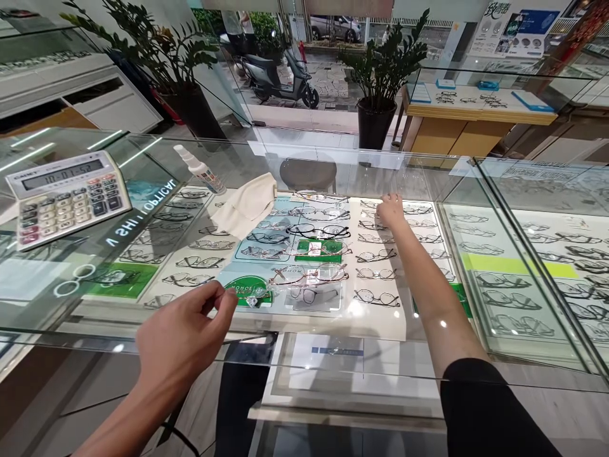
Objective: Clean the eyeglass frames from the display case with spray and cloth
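My left hand [186,330] hovers over the near edge of the glass counter [190,333], its fingers curled in with nothing visible in them. Just past its fingertips lies a green oval card [245,289] with a small white tag. My right hand [391,211] reaches to the far end of a row of eyeglasses [375,256]; its fingers are bent, and whatever they hold, if anything, is hidden. Between my hands are pink-rimmed eyeglasses [309,275], black-rimmed eyeglasses [318,230] and several others over a light blue sheet.
A calculator [66,197] stands at the left of the counter. A spray bottle [200,169] and a beige cloth [247,202] lie towards the back. A round stool [307,174] shows beyond the glass. More eyeglasses fill the right-hand case [509,298]. A drawer [352,381] sits below the counter's front.
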### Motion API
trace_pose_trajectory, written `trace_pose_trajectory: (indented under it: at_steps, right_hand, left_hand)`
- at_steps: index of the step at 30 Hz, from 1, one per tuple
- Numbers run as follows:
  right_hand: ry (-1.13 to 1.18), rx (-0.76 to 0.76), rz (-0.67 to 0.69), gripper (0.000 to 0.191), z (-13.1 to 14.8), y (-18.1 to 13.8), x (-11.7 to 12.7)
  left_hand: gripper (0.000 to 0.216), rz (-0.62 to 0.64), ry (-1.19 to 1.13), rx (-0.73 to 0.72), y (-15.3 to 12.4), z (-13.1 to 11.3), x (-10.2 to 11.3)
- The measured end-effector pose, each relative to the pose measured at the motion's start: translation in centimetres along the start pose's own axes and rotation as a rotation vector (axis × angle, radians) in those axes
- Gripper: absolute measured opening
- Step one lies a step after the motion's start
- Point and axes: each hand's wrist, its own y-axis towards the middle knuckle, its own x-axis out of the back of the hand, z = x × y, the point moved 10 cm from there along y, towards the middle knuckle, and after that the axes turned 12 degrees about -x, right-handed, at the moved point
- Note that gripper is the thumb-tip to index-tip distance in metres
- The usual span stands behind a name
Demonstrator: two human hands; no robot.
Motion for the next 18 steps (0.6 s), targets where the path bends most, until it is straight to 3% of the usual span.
trace_pose_trajectory:
  at_steps: [8,18]
  right_hand:
    - [-0.026,-0.017,0.101,0.041,0.3,0.5,-1.4]
    - [0.005,-0.039,0.174,0.041,0.1,0.1,-1.8]
  left_hand:
    - [0.047,-0.075,-0.005,-0.018,-0.3,0.1,0.1]
    - [0.045,-0.088,-0.054,-0.043,-0.7,-1.2,1.3]
